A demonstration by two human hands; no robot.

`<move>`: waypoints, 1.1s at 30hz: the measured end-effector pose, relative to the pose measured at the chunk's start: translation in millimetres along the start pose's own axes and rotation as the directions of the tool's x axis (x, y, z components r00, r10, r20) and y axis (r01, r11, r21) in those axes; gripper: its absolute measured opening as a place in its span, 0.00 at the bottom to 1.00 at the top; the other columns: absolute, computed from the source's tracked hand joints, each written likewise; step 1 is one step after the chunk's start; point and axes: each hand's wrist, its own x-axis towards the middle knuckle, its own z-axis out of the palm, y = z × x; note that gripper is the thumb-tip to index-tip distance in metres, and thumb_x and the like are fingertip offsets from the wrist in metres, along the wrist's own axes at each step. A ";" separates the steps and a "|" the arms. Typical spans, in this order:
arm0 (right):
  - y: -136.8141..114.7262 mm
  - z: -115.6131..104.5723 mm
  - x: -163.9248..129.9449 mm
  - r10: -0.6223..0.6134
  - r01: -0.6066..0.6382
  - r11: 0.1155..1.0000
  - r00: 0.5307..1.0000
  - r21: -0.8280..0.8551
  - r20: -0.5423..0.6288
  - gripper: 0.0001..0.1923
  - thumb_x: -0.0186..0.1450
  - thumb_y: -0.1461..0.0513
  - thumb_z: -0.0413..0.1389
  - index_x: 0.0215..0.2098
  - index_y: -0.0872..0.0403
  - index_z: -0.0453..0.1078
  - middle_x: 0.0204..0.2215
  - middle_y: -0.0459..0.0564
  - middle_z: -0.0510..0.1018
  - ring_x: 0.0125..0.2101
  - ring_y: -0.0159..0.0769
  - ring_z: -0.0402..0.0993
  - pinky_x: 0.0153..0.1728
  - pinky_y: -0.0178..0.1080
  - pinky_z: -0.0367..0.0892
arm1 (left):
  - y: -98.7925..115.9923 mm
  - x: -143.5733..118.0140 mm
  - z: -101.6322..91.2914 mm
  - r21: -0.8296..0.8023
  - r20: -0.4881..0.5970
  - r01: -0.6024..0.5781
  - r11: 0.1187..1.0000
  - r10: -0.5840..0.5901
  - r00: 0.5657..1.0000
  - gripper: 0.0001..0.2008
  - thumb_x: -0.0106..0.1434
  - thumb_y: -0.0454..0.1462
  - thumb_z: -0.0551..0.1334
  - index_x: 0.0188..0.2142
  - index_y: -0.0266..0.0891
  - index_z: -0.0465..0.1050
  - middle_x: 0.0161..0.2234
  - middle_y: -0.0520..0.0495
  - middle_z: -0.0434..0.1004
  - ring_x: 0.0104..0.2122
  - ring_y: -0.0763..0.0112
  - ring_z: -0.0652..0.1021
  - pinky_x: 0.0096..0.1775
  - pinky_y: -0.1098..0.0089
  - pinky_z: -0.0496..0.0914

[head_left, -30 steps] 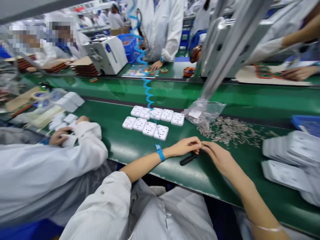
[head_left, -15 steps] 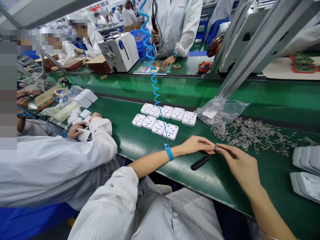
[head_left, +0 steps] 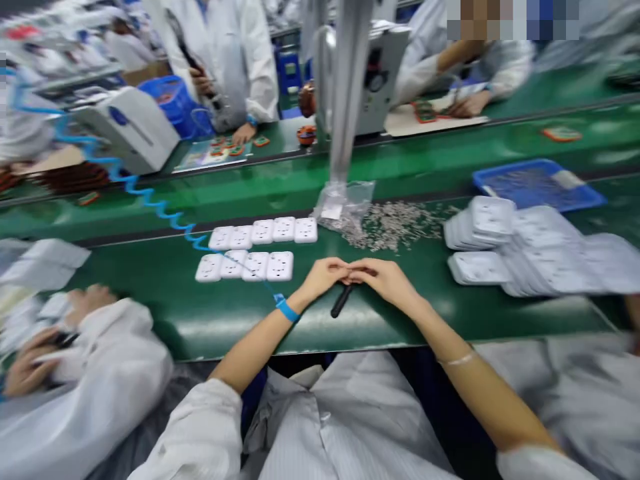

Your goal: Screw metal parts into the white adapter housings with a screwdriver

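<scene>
My left hand [head_left: 326, 275] and my right hand [head_left: 383, 279] meet fingertip to fingertip above the green bench. Both are closed in a pinch; whatever sits between the tips is too small and blurred to name. A black stick-like handle [head_left: 341, 301] slants down from beneath my fingers, its upper end hidden. I cannot tell whether it lies on the bench or is held. Beyond my hands are a heap of small metal parts [head_left: 400, 223] and a clear plastic bag [head_left: 343, 203]. White square socket covers [head_left: 280, 265] stand in two rows at the left.
Stacked white covers [head_left: 485, 267] and a blue tray [head_left: 540, 183] occupy the right. A coiled blue cord [head_left: 160, 208] runs to my left wristband [head_left: 287, 308]. A metal post [head_left: 345, 93] rises behind the bag. Co-workers sit at the left and across the bench [head_left: 425, 320].
My view has swung to the right, bringing the stacked covers and blue tray fully into sight. My hands stay pinched together, with the black handle still beneath them.
</scene>
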 end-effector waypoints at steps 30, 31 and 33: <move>-11.9 -225.2 31.9 0.307 0.343 0.486 0.794 0.804 -0.524 0.11 0.74 0.68 0.45 0.42 0.57 0.68 0.39 0.48 0.79 0.47 0.27 0.79 0.52 0.37 0.78 | -2.2 -16.8 3.5 0.658 -0.093 -0.428 0.620 0.630 0.771 0.17 0.73 0.46 0.55 0.53 0.45 0.78 0.59 0.43 0.69 0.61 0.61 0.69 0.65 0.57 0.61; 0.1 -254.9 37.9 0.310 0.350 0.567 0.748 0.746 -0.587 0.10 0.74 0.69 0.45 0.41 0.58 0.68 0.38 0.49 0.79 0.46 0.27 0.79 0.52 0.37 0.78 | -2.8 -16.2 3.0 0.653 -0.099 -0.420 0.630 0.621 0.777 0.17 0.73 0.46 0.55 0.52 0.45 0.78 0.59 0.44 0.69 0.61 0.61 0.69 0.65 0.57 0.61; 29.9 -304.0 47.5 0.377 0.278 0.701 0.638 0.657 -0.672 0.10 0.73 0.70 0.46 0.41 0.60 0.68 0.38 0.51 0.78 0.44 0.27 0.78 0.50 0.34 0.76 | -3.7 -15.0 1.8 0.639 -0.112 -0.400 0.657 0.594 0.797 0.18 0.73 0.47 0.55 0.52 0.45 0.78 0.58 0.44 0.70 0.61 0.61 0.69 0.66 0.57 0.60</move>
